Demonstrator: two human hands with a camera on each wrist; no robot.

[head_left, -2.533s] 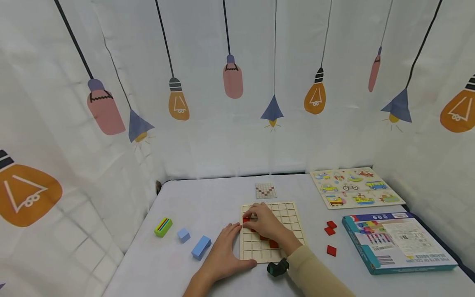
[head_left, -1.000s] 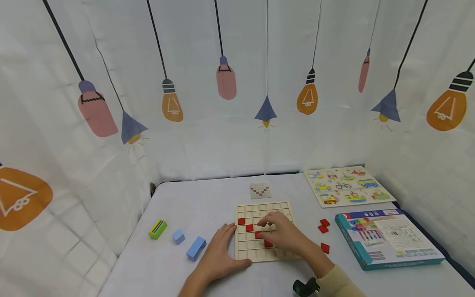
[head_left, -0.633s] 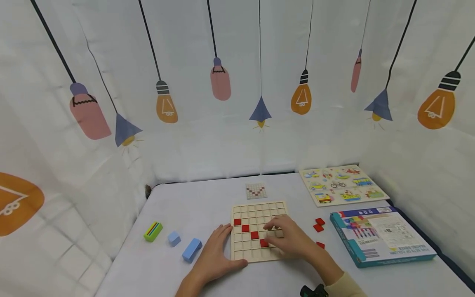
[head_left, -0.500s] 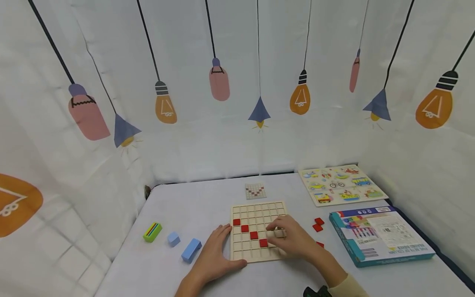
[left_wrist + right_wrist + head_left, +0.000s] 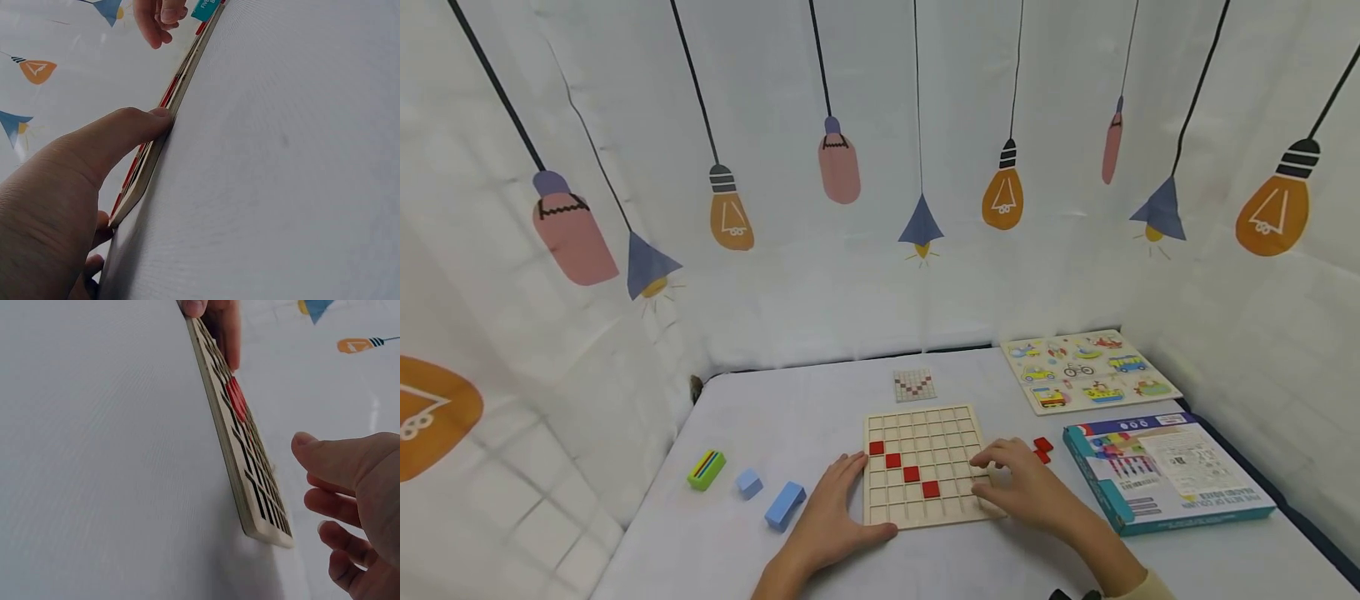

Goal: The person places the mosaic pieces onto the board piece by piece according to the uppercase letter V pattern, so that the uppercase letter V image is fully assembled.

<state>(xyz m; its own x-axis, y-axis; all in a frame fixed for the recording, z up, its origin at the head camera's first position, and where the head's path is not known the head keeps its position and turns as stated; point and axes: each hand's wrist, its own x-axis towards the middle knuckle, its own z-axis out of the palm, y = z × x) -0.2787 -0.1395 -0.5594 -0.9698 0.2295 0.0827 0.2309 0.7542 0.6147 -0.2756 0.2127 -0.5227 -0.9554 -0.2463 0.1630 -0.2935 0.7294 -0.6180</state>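
Observation:
A wooden grid board (image 5: 921, 435) lies on the white table, with several red square tiles (image 5: 912, 474) set in a diagonal line in its cells. My left hand (image 5: 837, 515) rests at the board's near left corner. Its thumb (image 5: 140, 125) touches the front edge and its fingers lie along the left side. Over the board's right edge hovers my right hand (image 5: 1026, 487), thumb and fingers apart and loosely bent; nothing shows between them in the right wrist view. Loose red tiles (image 5: 1043, 445) lie just beyond it, partly hidden by the hand.
A small pattern card (image 5: 914, 384) lies behind the board. Blue blocks (image 5: 786, 506) and a green striped block (image 5: 707, 470) sit to the left. On the right are a boxed set (image 5: 1168, 475) and a picture puzzle board (image 5: 1090, 371). A printed curtain surrounds the table.
My right hand has moved from the tiles on the board's left side to its right edge, uncovering the diagonal of red tiles. The left hand stays at the corner; the head view has shifted slightly.

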